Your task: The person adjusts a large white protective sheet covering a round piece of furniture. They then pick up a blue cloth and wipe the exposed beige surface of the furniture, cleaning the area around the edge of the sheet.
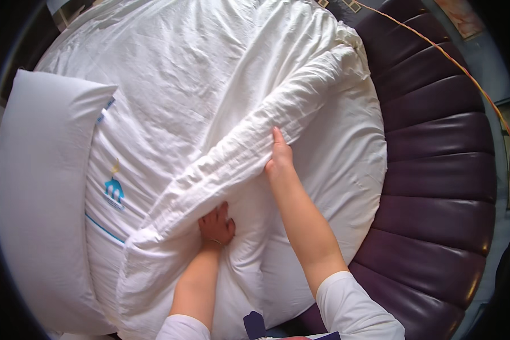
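A white duvet (246, 131) is folded over in a thick roll that runs diagonally across a round bed. My right hand (281, 153) grips the lower edge of this roll, thumb on top, with the other fingers hidden under the fabric. Lower and to the left, my left hand (217, 226) lies against the white bedding just beneath the fold, its fingers spread. A thin bracelet circles that wrist. Smooth white sheet (331, 178) shows to the right of the roll.
A white pillow (46, 191) lies along the bed's left side. Next to it, the bedding bears a blue and yellow printed logo (114, 190). A padded dark purple bed surround (437, 174) curves around the right. An orange-yellow twisted cord (459, 66) hangs across the upper right.
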A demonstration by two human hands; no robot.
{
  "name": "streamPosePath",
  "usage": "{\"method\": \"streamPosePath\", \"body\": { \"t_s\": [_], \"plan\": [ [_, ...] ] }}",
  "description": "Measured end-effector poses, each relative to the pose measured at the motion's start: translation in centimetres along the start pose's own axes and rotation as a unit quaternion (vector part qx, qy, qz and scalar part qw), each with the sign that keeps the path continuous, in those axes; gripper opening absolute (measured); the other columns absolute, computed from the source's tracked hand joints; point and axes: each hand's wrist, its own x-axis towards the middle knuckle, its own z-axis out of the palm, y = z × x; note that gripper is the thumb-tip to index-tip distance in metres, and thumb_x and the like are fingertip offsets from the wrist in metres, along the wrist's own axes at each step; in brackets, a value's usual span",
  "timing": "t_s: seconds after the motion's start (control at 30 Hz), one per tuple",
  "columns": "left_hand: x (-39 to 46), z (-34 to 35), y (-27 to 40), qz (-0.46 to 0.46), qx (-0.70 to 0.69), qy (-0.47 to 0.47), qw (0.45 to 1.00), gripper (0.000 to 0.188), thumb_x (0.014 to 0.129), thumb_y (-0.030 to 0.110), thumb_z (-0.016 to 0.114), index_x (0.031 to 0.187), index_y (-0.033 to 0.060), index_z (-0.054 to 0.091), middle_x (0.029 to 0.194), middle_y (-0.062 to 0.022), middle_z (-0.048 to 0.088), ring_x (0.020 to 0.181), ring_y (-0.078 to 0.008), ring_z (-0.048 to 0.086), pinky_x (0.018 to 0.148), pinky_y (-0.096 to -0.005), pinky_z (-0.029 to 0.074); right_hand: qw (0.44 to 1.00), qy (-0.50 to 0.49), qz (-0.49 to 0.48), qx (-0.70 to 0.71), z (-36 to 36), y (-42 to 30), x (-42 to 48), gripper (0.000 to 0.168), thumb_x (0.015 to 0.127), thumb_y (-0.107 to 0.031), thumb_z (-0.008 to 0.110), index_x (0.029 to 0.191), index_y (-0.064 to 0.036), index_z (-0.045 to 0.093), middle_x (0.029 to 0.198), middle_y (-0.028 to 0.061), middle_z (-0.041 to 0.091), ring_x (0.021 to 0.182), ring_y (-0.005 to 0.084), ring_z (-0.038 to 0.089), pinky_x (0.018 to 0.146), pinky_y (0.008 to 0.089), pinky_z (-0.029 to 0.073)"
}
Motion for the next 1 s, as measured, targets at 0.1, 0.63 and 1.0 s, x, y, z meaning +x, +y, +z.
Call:
{"method": "streamPosePath", "body": {
  "t_s": [0.1, 0.63, 1.0],
  "plan": [
    [0.0, -0.2, -1.0, 0.027, -0.005, 0.053, 0.998, 0.057, 0.071, 0.029, 0.057, 0.125, 0.0107, 0.054, 0.130, -0.0205, 0.048, 0.120, -0.0355, 0.044, 0.095, -0.0505, 0.034, 0.992, 0.062, -0.095, -0.057, 5.5, -0.2, -0.8, 0.036, 0.087, -0.010, 0.056, 0.118, 0.008, 0.051, 0.110, 0.0174, 0.060, 0.094, 0.0277, 0.062, 0.079, 0.0371, 0.052],
    [0.6, 0.6, -1.9, 0.028, -0.006, 0.037, 0.999, 0.061, 0.081, 0.040, 0.055, 0.129, 0.0040, 0.052, 0.139, -0.0195, 0.043, 0.127, -0.0364, 0.042, 0.107, -0.0516, 0.028, 0.603, -0.389, -0.341, -0.607, 17.4, 10.3, -6.2, 0.044, 0.084, -0.020, 0.059, 0.126, -0.007, 0.052, 0.110, 0.0176, 0.061, 0.100, 0.0320, 0.057, 0.091, 0.0435, 0.041],
    [0.3, 2.6, -2.8, -0.066, -0.256, -0.048, 0.963, 0.068, 0.084, 0.043, 0.052, 0.140, 0.0079, 0.036, 0.143, -0.0194, 0.037, 0.131, -0.0343, 0.035, 0.108, -0.0479, 0.026, 0.721, -0.273, -0.281, -0.571, -4.0, 13.7, -16.5, 0.065, 0.078, -0.031, 0.070, 0.127, 0.004, 0.046, 0.124, 0.0266, 0.052, 0.111, 0.0398, 0.052, 0.095, 0.0434, 0.042]
  ]
}}
